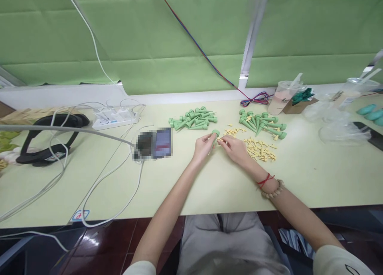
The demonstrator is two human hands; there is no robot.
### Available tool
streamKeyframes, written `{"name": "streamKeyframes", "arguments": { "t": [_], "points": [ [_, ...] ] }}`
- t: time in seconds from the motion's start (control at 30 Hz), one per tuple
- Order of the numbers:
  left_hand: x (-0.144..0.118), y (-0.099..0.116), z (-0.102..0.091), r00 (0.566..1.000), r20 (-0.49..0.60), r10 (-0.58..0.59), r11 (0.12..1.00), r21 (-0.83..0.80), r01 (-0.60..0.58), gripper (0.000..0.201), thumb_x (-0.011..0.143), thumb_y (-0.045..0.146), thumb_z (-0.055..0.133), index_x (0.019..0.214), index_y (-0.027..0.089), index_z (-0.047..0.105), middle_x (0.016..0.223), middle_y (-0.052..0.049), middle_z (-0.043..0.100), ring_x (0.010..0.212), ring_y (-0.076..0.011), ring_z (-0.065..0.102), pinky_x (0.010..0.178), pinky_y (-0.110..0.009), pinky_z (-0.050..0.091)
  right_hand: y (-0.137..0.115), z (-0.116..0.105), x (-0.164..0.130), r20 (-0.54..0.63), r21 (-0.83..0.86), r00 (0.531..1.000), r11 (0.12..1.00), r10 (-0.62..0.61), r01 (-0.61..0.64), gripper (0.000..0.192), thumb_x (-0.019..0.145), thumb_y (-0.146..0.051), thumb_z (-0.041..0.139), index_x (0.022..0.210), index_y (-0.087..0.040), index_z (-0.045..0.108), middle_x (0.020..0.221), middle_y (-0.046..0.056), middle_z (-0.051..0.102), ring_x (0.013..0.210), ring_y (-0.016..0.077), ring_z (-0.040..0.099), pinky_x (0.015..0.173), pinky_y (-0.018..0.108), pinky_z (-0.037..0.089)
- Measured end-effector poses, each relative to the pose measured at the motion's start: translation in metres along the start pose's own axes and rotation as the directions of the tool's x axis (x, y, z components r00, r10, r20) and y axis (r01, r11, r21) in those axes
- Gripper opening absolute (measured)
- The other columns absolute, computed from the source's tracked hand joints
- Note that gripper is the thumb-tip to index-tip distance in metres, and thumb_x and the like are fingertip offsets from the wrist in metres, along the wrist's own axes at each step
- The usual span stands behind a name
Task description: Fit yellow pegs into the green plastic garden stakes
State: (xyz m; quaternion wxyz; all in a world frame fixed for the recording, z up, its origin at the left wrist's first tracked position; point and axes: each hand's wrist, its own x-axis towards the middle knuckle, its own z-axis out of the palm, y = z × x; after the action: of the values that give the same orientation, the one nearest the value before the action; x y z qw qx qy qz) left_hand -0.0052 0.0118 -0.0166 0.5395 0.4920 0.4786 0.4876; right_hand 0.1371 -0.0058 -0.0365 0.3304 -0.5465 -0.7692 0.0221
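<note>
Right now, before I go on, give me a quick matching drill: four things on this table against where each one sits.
Things:
1. green cone
2. yellow clips
3. power strip
4. plastic cup

Places:
A. far edge of the table, right of the red-blue cable
B. loose pile right of the right hand
C. held in the left hand
D. far left, with white cables plugged in

Pairs: 1-C, 2-B, 3-D, 4-A
</note>
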Motion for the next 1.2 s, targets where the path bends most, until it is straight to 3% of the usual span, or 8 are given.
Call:
{"name": "streamKeyframes", "arguments": {
  "t": [0.1, 0.2, 0.37, 0.63, 0.87, 1.07, 1.2],
  "points": [
    [0.005, -0.002, -0.004, 0.996, -0.093, -0.002, 0.998, -0.065, -0.004, 0.028, 0.074, 0.039, 0.054, 0.08, 0.014, 0.066, 0.058, -0.001, 0.056, 0.059, -0.0121, 0.054, 0.055, -0.021, 0.039, 0.002, -0.002, 0.001, -0.044, -0.004, 0.998, 0.999, 0.042, -0.042, 0.034, 0.091, -0.041, 0.038, 0.076, -0.021, 0.061, 0.077, 0.0, 0.063, 0.067, 0.0114, 0.056, 0.054, 0.023, 0.03],
    [0.009, -0.003, -0.007, 0.989, -0.138, -0.045, 0.99, -0.14, 0.025, 0.024, 0.075, 0.028, 0.046, 0.086, 0.015, 0.063, 0.065, -0.003, 0.057, 0.062, -0.0129, 0.056, 0.056, -0.023, 0.043, 0.005, -0.002, 0.002, -0.087, -0.011, 0.994, 0.997, 0.071, -0.072, 0.035, 0.09, -0.043, 0.039, 0.077, -0.021, 0.062, 0.077, -0.001, 0.064, 0.065, 0.0111, 0.056, 0.053, 0.023, 0.03],
    [0.009, -0.004, -0.006, 0.986, -0.138, -0.091, 0.974, -0.219, 0.059, 0.024, 0.054, 0.001, 0.042, 0.07, 0.016, 0.053, 0.064, 0.002, 0.052, 0.051, -0.0081, 0.053, 0.047, -0.019, 0.04, 0.008, -0.002, 0.002, -0.115, -0.021, 0.992, 0.998, 0.054, -0.057, 0.035, 0.089, -0.045, 0.041, 0.08, -0.022, 0.064, 0.078, -0.001, 0.065, 0.062, 0.0104, 0.056, 0.051, 0.023, 0.031],
    [0.01, -0.014, -0.003, 0.983, -0.047, -0.177, 0.961, -0.223, 0.162, 0.029, 0.046, -0.005, 0.034, 0.061, 0.015, 0.049, 0.051, 0.004, 0.051, 0.044, -0.0061, 0.049, 0.042, -0.015, 0.038, 0.006, 0.0, 0.003, -0.134, -0.033, 0.991, 0.999, -0.004, -0.001, 0.036, 0.089, -0.047, 0.041, 0.086, -0.023, 0.068, 0.08, 0.0, 0.066, 0.064, 0.0111, 0.058, 0.051, 0.023, 0.033],
    [0.007, -0.014, 0.0, 0.938, 0.145, -0.313, 0.934, -0.132, 0.332, 0.021, 0.054, -0.006, 0.043, 0.051, 0.012, 0.053, 0.046, -0.001, 0.054, 0.046, -0.0123, 0.056, 0.054, -0.031, 0.053, 0.008, -0.003, 0.003, -0.161, -0.045, 0.987, 0.999, 0.003, -0.01, 0.034, 0.088, -0.046, 0.043, 0.087, -0.023, 0.068, 0.083, 0.0, 0.066, 0.061, 0.0101, 0.057, 0.052, 0.023, 0.034],
    [0.008, -0.018, 0.0, 0.942, 0.125, -0.312, 0.933, -0.148, 0.329, 0.021, 0.056, -0.007, 0.046, 0.05, 0.01, 0.058, 0.052, -0.006, 0.061, 0.053, -0.0142, 0.061, 0.065, -0.035, 0.053, 0.008, -0.002, 0.003, -0.158, -0.027, 0.987, 0.999, 0.018, -0.023, 0.033, 0.088, -0.045, 0.044, 0.086, -0.023, 0.069, 0.084, 0.0, 0.067, 0.06, 0.01, 0.057, 0.052, 0.023, 0.033],
    [0.011, -0.022, -0.001, 0.945, 0.096, -0.312, 0.928, -0.182, 0.325, 0.021, 0.054, -0.006, 0.046, 0.043, 0.012, 0.051, 0.055, -0.007, 0.065, 0.054, -0.0152, 0.062, 0.065, -0.034, 0.053, 0.008, -0.001, 0.003, -0.163, -0.023, 0.986, 0.999, 0.02, -0.024, 0.035, 0.088, -0.046, 0.043, 0.086, -0.022, 0.069, 0.083, 0.001, 0.067, 0.06, 0.01, 0.057, 0.052, 0.023, 0.033]
  ]
}}
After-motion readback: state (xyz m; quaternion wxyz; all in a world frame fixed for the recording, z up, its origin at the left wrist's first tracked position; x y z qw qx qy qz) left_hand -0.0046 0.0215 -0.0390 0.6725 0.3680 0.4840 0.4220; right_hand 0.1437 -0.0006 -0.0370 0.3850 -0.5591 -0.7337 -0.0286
